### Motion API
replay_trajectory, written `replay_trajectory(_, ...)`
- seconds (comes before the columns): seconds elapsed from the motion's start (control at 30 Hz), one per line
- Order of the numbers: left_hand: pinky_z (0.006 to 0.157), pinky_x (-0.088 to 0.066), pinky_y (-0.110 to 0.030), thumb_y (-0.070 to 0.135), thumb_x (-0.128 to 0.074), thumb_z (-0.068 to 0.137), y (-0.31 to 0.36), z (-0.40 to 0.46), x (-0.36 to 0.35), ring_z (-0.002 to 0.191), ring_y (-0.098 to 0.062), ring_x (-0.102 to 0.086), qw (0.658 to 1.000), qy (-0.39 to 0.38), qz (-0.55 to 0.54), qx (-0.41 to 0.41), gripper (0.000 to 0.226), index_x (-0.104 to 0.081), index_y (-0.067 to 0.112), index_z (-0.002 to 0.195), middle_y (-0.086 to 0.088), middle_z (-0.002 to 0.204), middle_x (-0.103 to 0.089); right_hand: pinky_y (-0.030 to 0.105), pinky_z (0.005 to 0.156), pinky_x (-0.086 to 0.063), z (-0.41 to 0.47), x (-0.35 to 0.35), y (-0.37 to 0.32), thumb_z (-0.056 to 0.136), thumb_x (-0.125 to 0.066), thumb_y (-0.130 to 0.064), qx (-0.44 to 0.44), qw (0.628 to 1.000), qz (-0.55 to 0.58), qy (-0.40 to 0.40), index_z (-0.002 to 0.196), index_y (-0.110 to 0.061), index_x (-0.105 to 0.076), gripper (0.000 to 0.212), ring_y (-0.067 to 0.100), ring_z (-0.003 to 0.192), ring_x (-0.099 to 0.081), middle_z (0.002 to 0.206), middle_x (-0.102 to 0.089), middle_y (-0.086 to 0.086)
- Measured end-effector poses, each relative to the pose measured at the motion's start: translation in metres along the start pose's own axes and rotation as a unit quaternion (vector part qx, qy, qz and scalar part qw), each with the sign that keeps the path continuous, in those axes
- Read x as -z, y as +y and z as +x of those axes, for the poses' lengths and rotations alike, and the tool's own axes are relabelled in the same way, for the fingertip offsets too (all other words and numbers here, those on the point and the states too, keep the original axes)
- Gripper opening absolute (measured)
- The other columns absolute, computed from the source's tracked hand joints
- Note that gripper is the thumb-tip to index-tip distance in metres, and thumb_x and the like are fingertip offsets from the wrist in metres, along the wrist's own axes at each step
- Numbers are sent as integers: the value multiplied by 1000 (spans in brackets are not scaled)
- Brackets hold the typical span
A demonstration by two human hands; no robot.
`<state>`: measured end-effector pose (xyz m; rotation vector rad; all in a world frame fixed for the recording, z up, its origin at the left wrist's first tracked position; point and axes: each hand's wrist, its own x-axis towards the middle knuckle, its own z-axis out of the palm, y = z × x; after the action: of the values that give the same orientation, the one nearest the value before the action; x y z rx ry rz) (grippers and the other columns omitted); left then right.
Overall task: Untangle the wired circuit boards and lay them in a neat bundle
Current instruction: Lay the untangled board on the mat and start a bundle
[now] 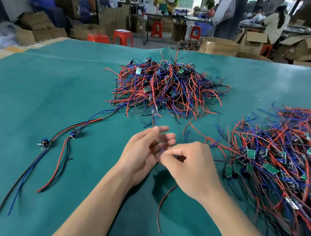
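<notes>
A tangled heap of red, blue and black wires with small boards (168,89) lies at the middle of the green table (57,91). A larger spread of wired boards (285,158) covers the right side. Two separated boards with long wires (73,134) lie stretched out at the left. My left hand (143,151) is held with its fingers spread, a thin wire running between them up to the heap. My right hand (188,160) pinches that blurred wire with thumb and forefinger right beside the left fingers. A red-black wire (162,206) trails down below my right hand.
Beyond the table's far edge stand red stools (123,36), cardboard boxes (219,45) and people at benches. Bare green mat lies at the front left and between the two heaps.
</notes>
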<state>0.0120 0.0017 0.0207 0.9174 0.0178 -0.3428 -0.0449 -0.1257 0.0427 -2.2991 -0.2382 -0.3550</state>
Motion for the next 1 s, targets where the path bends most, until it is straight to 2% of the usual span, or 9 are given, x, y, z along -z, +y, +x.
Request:
replay_trajectory(0.07,67,-59,-27,22,-45,105,0,0,1,71,-18,-68,1000,5,-2,2,32,-64,-2,116,-11,82,-72,37,53,-40,-5,-1,-3,69,-63,-32,-13,998,51,-46,56,-8,-69,27,24,51,-49,53,-57,15)
replay_trajectory(0.17,57,-52,-22,22,-43,105,0,0,3,58,-14,-57,1000,2,11,5,33,-67,0,109,-5,69,-63,16,46,-31,-10,1,-6,67,-64,-27,-28,981,111,-157,57,-17,-75,18,4,41,-44,44,-59,-3)
replay_trajectory(0.23,48,-46,-19,20,-45,105,-1,-1,4,52,-11,-51,999,-11,48,1,31,-70,2,104,-2,63,-57,17,47,-33,-7,4,-3,68,-62,-28,-46,971,141,-187,59,-19,-76,19,5,43,-47,48,-62,0)
replay_trajectory(0.3,43,-41,-19,18,-47,103,-3,-1,3,47,-10,-47,995,-24,98,-17,29,-73,4,98,-2,59,-53,18,47,-38,0,9,7,70,-61,-30,-87,969,180,-143,61,-20,-74,18,14,48,-57,62,-71,9)
replay_trajectory(0.4,52,-44,-20,13,-52,100,-8,-3,0,50,-11,-48,985,-52,160,-46,28,-75,8,87,-5,58,-55,26,52,-43,8,16,25,80,-71,-35,-144,973,181,24,69,-22,-70,17,12,54,-61,69,-74,1)
replay_trajectory(0.47,55,-47,-20,14,-55,98,-9,-6,-2,52,-13,-51,976,-88,195,-42,24,-75,7,87,-8,60,-59,28,53,-47,10,18,32,92,-73,-31,-164,959,222,69,82,-24,-74,13,11,61,-61,75,-75,-3)
replay_trajectory(0.7,62,-50,-24,18,-62,85,-7,-13,-2,59,-19,-58,953,-169,250,-15,20,-76,4,83,-12,67,-66,29,57,-43,13,21,33,88,-75,-14,-187,893,405,58,87,-4,-80,11,23,66,-57,73,-67,8)
replay_trajectory(0.87,63,-47,-22,22,-65,86,-7,-13,-1,62,-17,-59,946,-182,267,-6,20,-77,5,87,-9,71,-67,21,52,-45,13,24,34,85,-73,-5,-208,856,470,62,74,-13,-79,15,14,59,-58,85,-72,7)
replay_trajectory(1.0,59,-46,-19,30,-68,92,-8,-12,0,59,-13,-56,952,-171,255,-10,24,-75,7,91,-5,69,-65,22,55,-45,13,25,40,86,-74,-7,-201,867,455,35,78,-13,-77,10,20,65,-63,79,-71,6)
